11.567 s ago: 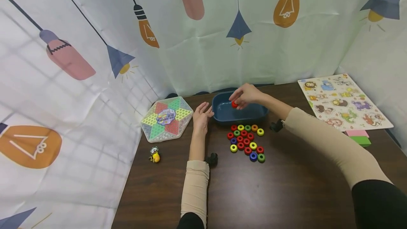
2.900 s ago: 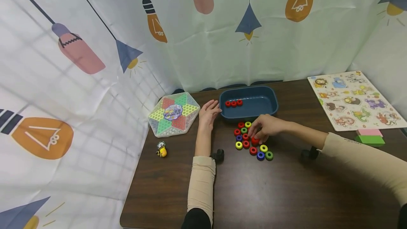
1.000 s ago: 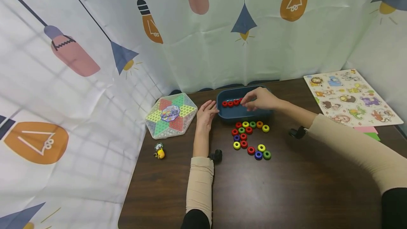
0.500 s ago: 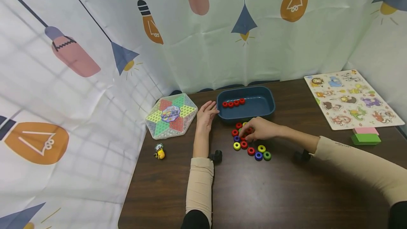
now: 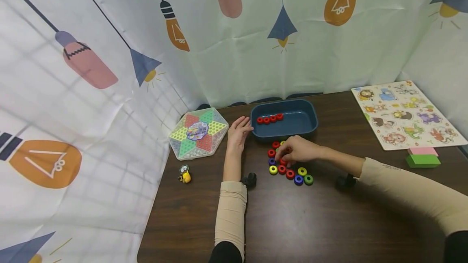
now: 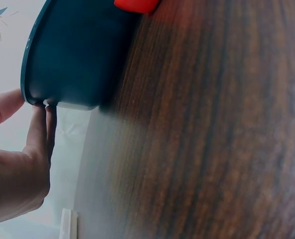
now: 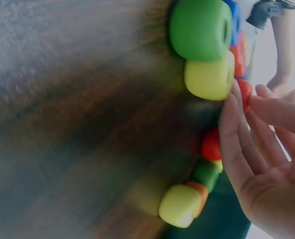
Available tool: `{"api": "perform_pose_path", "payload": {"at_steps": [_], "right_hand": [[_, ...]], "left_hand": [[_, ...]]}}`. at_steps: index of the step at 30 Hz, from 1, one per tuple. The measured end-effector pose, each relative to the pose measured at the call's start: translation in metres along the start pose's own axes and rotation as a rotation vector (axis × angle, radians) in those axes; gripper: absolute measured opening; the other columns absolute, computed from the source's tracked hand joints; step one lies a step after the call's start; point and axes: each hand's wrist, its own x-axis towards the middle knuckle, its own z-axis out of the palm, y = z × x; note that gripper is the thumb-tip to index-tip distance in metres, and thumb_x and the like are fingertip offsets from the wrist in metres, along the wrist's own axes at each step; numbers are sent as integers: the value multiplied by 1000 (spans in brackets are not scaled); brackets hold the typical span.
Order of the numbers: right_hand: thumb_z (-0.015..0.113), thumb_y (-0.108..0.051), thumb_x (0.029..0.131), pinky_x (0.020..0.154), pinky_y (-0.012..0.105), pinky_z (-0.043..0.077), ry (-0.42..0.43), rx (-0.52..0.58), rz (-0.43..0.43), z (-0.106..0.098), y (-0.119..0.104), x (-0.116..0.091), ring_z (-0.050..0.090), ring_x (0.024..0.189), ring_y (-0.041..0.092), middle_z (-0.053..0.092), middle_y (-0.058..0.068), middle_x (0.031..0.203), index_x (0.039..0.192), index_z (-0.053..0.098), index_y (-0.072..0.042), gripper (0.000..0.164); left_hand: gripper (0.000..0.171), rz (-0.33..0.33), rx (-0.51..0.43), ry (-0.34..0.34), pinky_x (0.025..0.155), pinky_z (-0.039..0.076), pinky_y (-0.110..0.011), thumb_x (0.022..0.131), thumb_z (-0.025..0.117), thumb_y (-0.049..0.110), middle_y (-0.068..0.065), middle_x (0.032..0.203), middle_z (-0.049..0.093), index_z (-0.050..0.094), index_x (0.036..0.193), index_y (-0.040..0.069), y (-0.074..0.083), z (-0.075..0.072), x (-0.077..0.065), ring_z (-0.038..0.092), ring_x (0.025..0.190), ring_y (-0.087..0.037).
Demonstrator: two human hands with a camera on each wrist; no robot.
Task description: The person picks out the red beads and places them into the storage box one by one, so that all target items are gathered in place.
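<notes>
My right hand point(image 5: 301, 149) is over the cluster of coloured ring beads on the table. In the right wrist view its thumb and fingertips pinch a red ring bead point(image 7: 244, 94), next to a yellow bead point(image 7: 209, 77) and a green bead point(image 7: 199, 30). Fingers partly cover the cluster in the head view. Beyond it stands a dark blue tub point(image 5: 300, 123), where several red beads point(image 5: 273, 118) sit in a row toward the left. My left hand point(image 5: 237, 135) touches the tub's left end with extended fingertips; the left wrist view shows them against the wall point(image 6: 72, 59).
A hexagonal star-board game box point(image 5: 197, 133) lies left of my left hand, with a small yellow toy figure point(image 5: 185, 177) in front of it. At the right are an animal puzzle board point(image 5: 409, 115), a pink block point(image 5: 423, 151) and a green block point(image 5: 423, 160). A curtain hangs behind.
Red beads have gone from the cluster into a row in the tub. Over the last second my right hand has come from the tub back to the cluster. My left hand stays at the tub.
</notes>
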Motion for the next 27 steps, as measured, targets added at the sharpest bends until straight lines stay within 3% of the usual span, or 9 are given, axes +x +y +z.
{"api": "perform_pose_path", "payload": {"at_steps": [5,10,19,27], "right_hand": [[64,-1,91,65,45,60,13,74,20,-21,-6,-2,72,71,31,72,7,101,107,75,-9,21],[65,-3,92,71,52,58,32,146,58,-54,-13,4,71,79,36,72,11,108,111,73,-6,21],[61,0,93,83,56,54,81,205,166,-117,-7,39,71,86,36,66,20,121,118,68,-1,26],[56,5,93,83,53,56,180,143,269,-130,21,58,71,87,37,65,25,120,121,65,4,29]], "left_hand": [[64,-2,0,3,80,58,-28,77,60,-25,-23,140,52,50,135,1,-1,2,-1,61,119,-24],[65,-6,-1,-1,80,58,-28,77,61,-24,-23,141,51,50,136,0,0,0,0,60,119,-24],[62,5,9,-1,82,57,-29,79,60,-23,-22,140,53,50,135,1,3,-5,0,60,120,-24],[63,-3,15,-18,87,56,-32,80,60,-23,-21,139,54,47,138,-1,1,-1,-2,58,123,-26]]}}
